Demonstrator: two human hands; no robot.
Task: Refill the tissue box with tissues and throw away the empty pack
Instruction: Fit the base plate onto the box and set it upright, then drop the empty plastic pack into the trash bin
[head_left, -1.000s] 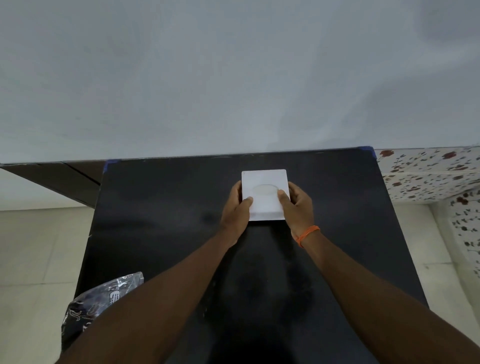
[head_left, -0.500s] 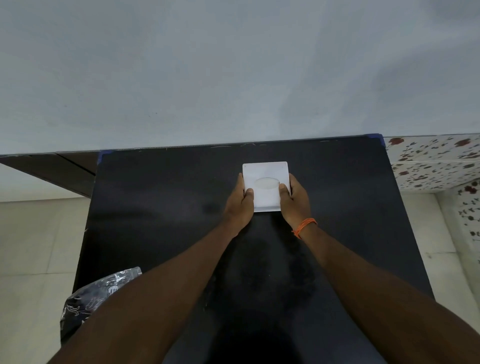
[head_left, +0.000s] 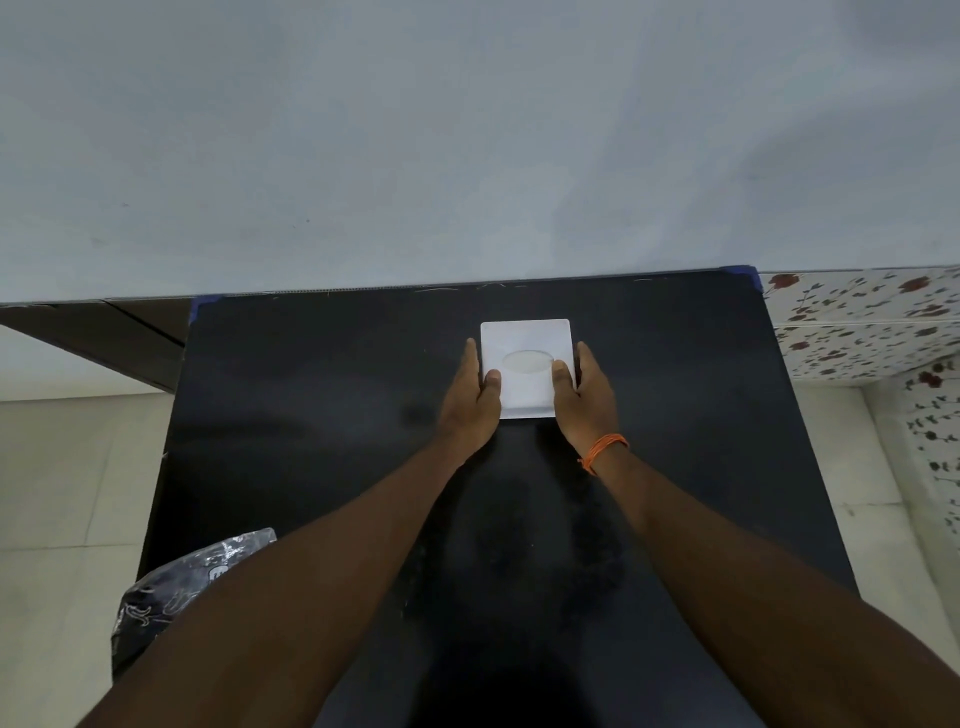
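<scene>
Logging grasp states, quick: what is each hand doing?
Left hand: closed on the white tissue box, left side.
Right hand: closed on its right side.

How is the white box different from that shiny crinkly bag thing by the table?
The white tissue box is flat, square and smooth; the bag is dark, shiny and crumpled. The box sits on the black table; the bag is at the table's near left corner, partly hidden by an arm. The left hand and right hand hold the box; nothing touches the bag.
</scene>
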